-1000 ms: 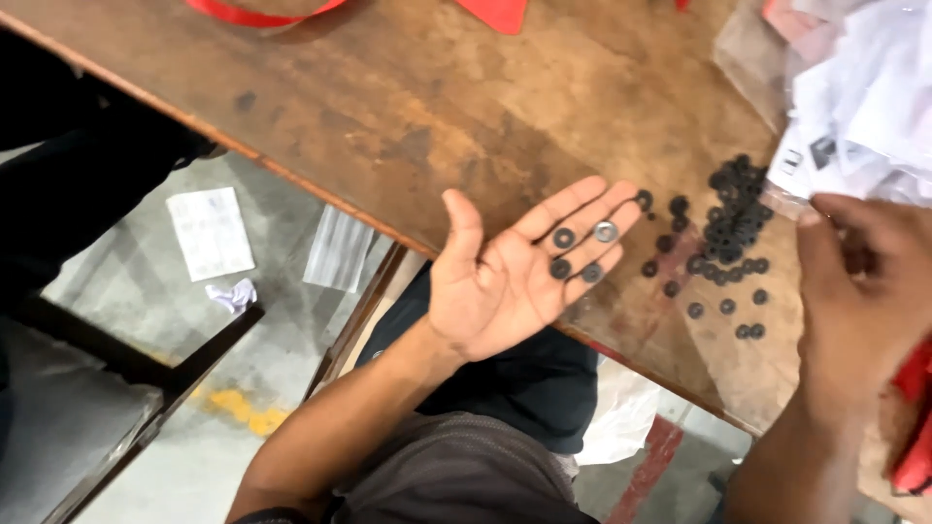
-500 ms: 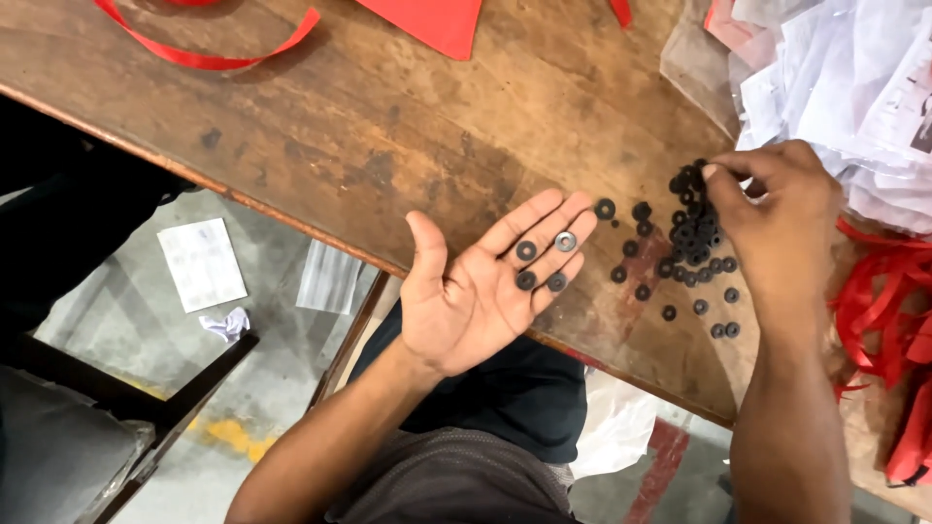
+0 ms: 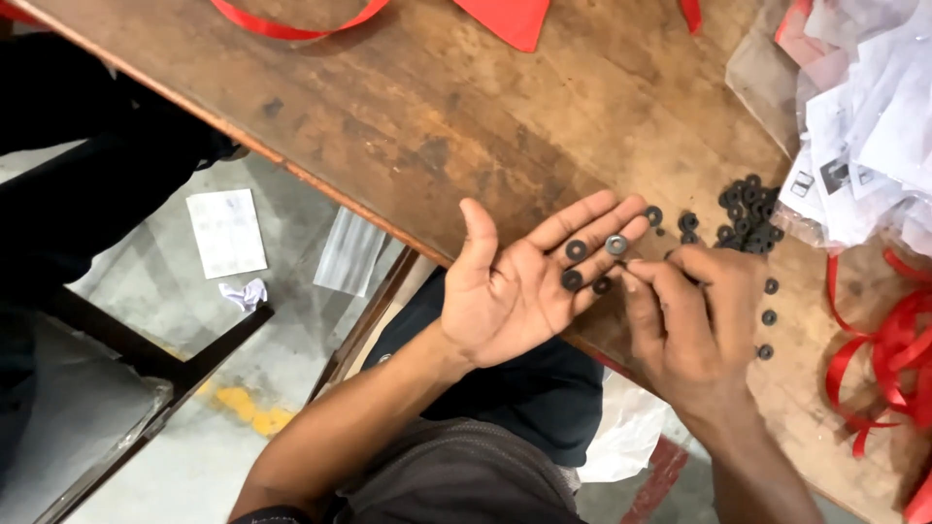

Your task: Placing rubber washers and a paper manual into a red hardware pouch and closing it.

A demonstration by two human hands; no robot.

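Washers, small black rings, sit on the fingers of the left hand, mid-frame, palm up and flat, grip spread apart. Hand hangs over the near desk edge, fingertips pointing toward upper right. One washer in the palm looks lighter, grey.

Right hand comes in from lower right, fingertips bunched together at the left hand's fingertips, touching or just at the washers there; can't tell if it pinches one.

Loose washer pile lies on the desk right of centre, just beyond both hands, with a few strays trailing toward the lower right by the right hand.

Edges: desk edge runs diagonally from upper left to lower right, passing under the left palm. Bare wood across the upper middle of the frame. Right side is crowded: clear bags with white papers upper right, red ribbon at right edge, more red ribbon along the top.
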